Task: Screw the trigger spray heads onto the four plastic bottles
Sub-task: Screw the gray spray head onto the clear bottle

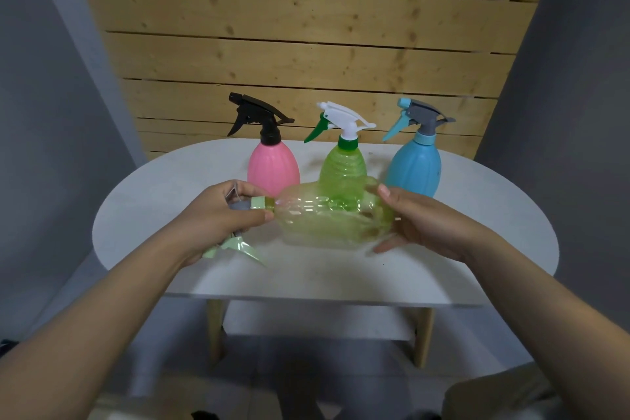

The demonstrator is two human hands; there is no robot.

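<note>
A small white table (477,201) with a rounded top stands in front of a wall of pale wooden planks (306,27), on light wooden legs (215,327). Along its far edge three spray bottles stand upright in a row, well apart from one another: a pink bottle (272,164) with a black trigger head (259,114) on the left, a clear green bottle (342,170) with a white and green head (341,119) in the middle, and a blue bottle (414,169) with a grey and blue head (421,118) on the right. All three heads point left.

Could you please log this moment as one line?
left hand grips spray head | right hand holds green bottle sideways | three bottles capped
</note>
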